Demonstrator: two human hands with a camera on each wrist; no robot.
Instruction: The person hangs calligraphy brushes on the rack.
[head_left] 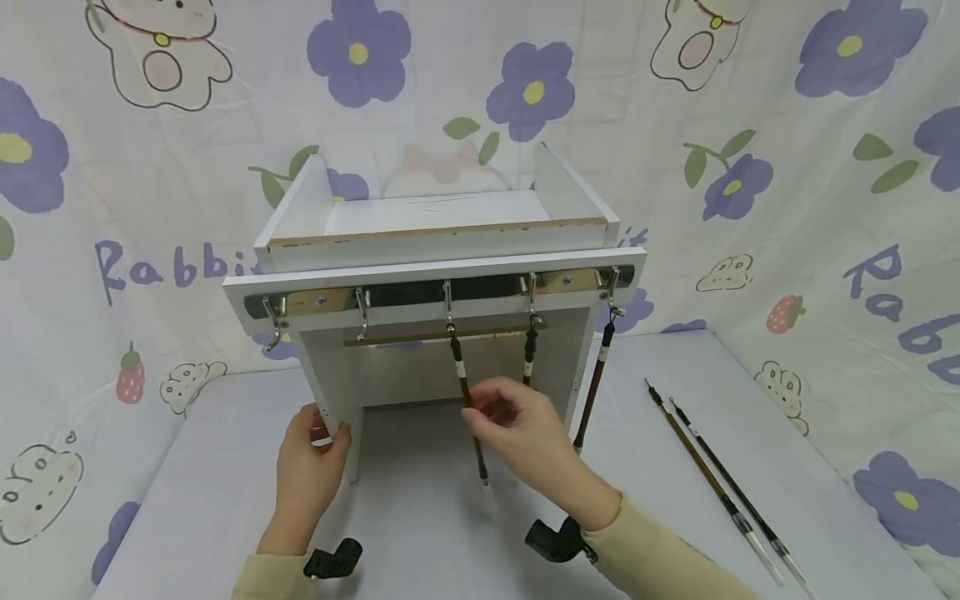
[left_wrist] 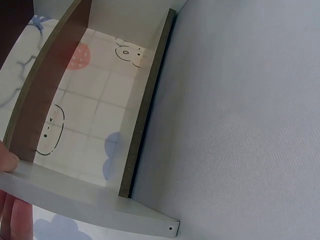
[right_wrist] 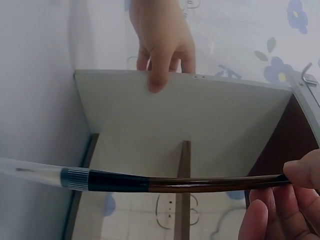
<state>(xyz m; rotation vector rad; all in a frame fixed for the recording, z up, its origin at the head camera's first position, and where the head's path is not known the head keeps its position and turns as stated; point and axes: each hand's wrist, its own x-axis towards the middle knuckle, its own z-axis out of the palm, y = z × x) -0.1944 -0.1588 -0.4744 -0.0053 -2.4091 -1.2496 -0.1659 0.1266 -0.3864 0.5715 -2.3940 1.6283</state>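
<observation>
Curtained-off tabletop space, room type unclear: flower-print cloth (head_left: 615, 150) behind and beside white rack (head_left: 442, 250), white table (head_left: 202, 500) beneath.

- Head: forward-down, farthest, takes in rack (head_left: 435, 248).
- Left wrist: close, facing into rack.
- Right wrist: close on brush (right_wrist: 210, 184), facing left hand (right_wrist: 162, 42).
- Wrists share side panel (right_wrist: 170, 107).

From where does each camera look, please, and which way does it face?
Head: on the person's head, facing forward and down at the white hook rack; left grip and right grip show.
Left wrist: on that wrist, facing the left side panel and tabletop; the left grip's fingers show.
Right wrist: on that wrist, facing across a calligraphy brush toward that panel; both grips show.
Head and right wrist share the brush, the panel and both grips.
</observation>
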